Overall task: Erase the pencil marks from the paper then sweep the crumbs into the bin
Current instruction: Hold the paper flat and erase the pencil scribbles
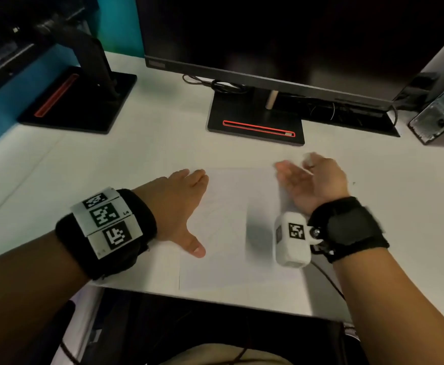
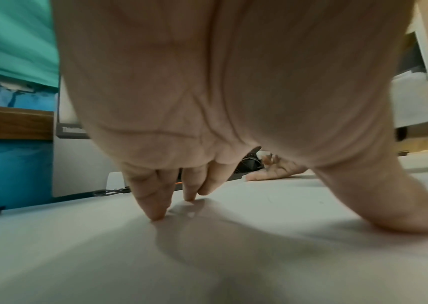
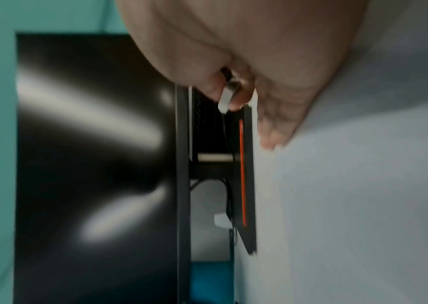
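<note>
A white sheet of paper (image 1: 228,233) with faint pencil lines lies on the white desk (image 1: 110,159) near its front edge. My left hand (image 1: 178,201) lies flat on the sheet's left edge, fingers straight and thumb spread onto the paper; in the left wrist view its fingertips (image 2: 158,214) press the surface. My right hand (image 1: 305,177) stands on its little-finger side at the sheet's top right corner, palm facing left. Its thumb and forefinger pinch a small white eraser (image 1: 308,158) (image 3: 226,97), while the other fingers (image 3: 272,133) stay straight. No bin shows in any view.
A dark monitor on a black base with a red slot (image 1: 255,127) stands just behind the paper, with cables (image 1: 223,85) beneath it. Another monitor stand (image 1: 78,101) sits at the back left and a computer case (image 1: 439,114) at the far right. The desk's front edge (image 1: 215,299) runs just below the sheet.
</note>
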Motion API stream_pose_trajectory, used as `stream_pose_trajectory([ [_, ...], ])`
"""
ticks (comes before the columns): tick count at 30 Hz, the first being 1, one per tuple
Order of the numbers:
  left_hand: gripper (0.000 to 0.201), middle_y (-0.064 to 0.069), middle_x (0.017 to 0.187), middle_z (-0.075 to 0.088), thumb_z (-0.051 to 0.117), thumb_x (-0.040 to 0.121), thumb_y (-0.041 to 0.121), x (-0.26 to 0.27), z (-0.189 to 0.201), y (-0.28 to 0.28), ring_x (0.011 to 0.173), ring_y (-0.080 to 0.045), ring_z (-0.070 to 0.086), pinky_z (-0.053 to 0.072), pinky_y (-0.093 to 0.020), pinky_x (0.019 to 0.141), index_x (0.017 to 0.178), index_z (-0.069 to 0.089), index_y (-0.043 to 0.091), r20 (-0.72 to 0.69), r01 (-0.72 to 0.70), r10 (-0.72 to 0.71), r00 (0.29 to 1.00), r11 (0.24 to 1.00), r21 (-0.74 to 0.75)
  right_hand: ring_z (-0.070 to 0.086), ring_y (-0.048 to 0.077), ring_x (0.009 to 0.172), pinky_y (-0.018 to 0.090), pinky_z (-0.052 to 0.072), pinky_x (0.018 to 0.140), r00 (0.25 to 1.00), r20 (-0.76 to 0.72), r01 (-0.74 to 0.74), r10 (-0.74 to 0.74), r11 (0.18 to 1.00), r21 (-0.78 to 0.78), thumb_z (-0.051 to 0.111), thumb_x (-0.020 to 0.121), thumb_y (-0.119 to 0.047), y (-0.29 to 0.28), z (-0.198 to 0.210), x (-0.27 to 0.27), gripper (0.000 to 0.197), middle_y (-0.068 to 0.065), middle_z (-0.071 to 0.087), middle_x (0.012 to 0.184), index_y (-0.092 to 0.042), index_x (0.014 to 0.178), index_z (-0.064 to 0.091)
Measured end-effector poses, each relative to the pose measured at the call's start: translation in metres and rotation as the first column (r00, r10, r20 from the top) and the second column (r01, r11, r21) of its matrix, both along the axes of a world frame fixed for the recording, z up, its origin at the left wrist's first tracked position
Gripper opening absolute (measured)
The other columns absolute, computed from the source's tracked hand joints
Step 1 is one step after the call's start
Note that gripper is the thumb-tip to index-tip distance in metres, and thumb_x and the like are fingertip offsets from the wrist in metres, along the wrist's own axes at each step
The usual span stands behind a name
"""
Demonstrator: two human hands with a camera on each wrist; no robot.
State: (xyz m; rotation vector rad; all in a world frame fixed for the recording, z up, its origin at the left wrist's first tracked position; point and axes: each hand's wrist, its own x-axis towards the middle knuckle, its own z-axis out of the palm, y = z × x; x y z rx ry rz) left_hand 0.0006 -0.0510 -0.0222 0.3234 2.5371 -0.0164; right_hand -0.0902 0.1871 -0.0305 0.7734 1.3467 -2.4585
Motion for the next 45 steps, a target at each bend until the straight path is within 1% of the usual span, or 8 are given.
stream_pose_trajectory([
  [8,0.143,-0.007,0.167,-0.014,0.072,0.064,0.079,0.002,-0.001,0.018,0.154,-0.022,0.001,0.025,-0.040,0.121,0.157,-0.007,0.005,-0.033,0.011,-0.010,0.999,0.999,0.039,0.068,0.037,0.115,0.043,0.056,0.097,0.690,0.129,-0.697,0.712,0.702,-0.147,0.046,0.104,-0.035,-0.030,-0.011,0.061,0.045,0.028,0.069,0.121,0.004,0.097,0.067],
  [15,0.150,-0.008,0.165,-0.022,0.072,0.060,0.082,0.006,0.000,0.014,0.154,-0.025,-0.011,0.016,-0.043,0.124,0.157,-0.012,0.005,0.005,0.032,-0.032,0.999,0.999,-0.022,0.074,0.033,0.095,0.038,0.063,0.078,0.987,0.009,-0.157,0.158,0.986,-0.062,0.047,0.105,-0.028,-0.005,0.010,0.034,0.033,0.022,0.073,0.111,-0.012,0.077,0.055],
  [21,0.157,-0.009,0.165,-0.022,0.077,0.047,0.083,0.000,-0.002,0.010,0.153,-0.029,-0.004,0.013,-0.050,0.120,0.158,-0.015,0.022,-0.001,0.047,-0.048,0.999,0.983,-0.178,0.069,0.041,0.113,0.044,0.057,0.096,0.451,0.179,-0.885,0.875,0.464,-0.039,0.043,0.107,-0.033,-0.030,-0.004,0.102,0.048,0.032,0.069,0.117,0.010,0.114,0.062],
  [27,0.155,-0.003,0.164,-0.027,0.077,0.048,0.083,0.003,0.002,0.009,0.151,-0.037,-0.004,0.009,-0.058,0.118,0.153,-0.027,0.036,0.045,-0.020,0.030,0.999,0.978,-0.208,0.070,0.036,0.100,0.040,0.057,0.084,1.000,0.012,-0.024,0.026,0.993,-0.119,0.045,0.105,-0.023,-0.005,-0.008,0.039,0.025,0.024,0.066,0.113,-0.013,0.084,0.055],
  [30,0.156,-0.001,0.164,-0.028,0.080,0.048,0.080,0.003,0.003,0.011,0.152,-0.036,-0.006,0.012,-0.058,0.118,0.153,-0.027,0.035,0.061,-0.041,0.054,0.997,0.979,-0.200,0.070,0.036,0.106,0.038,0.059,0.085,0.998,-0.052,0.018,-0.028,0.982,-0.187,0.049,0.104,-0.024,-0.008,-0.001,0.045,0.029,0.023,0.067,0.114,-0.012,0.079,0.057],
  [35,0.163,0.009,0.160,-0.035,0.085,0.050,0.073,0.005,0.006,0.013,0.152,-0.032,-0.017,0.025,-0.061,0.116,0.153,-0.031,0.021,0.130,-0.125,0.145,0.981,0.981,-0.151,0.065,0.040,0.118,0.047,0.050,0.104,0.722,0.110,-0.662,0.683,0.728,-0.178,0.045,0.106,-0.034,-0.052,-0.009,0.067,0.049,0.032,0.066,0.124,0.005,0.086,0.068],
  [42,0.160,0.009,0.160,-0.035,0.086,0.051,0.072,0.003,0.009,0.011,0.151,-0.031,-0.020,0.024,-0.061,0.117,0.152,-0.030,0.029,0.171,-0.109,0.132,0.976,0.984,-0.138,0.072,0.033,0.097,0.042,0.058,0.092,0.998,0.028,0.064,-0.063,0.997,-0.051,0.045,0.105,-0.023,0.004,-0.002,0.003,0.022,0.021,0.071,0.115,-0.010,0.090,0.054],
  [45,0.160,0.010,0.159,-0.036,0.085,0.050,0.074,0.001,0.009,0.012,0.151,-0.031,-0.020,0.022,-0.064,0.116,0.152,-0.031,0.030,0.174,-0.106,0.132,0.976,0.983,-0.151,0.063,0.022,0.068,0.031,0.057,0.065,0.958,0.004,-0.282,0.287,0.940,0.191,0.049,0.104,-0.021,0.003,0.010,0.013,0.022,0.012,0.068,0.084,-0.012,0.087,0.059],
])
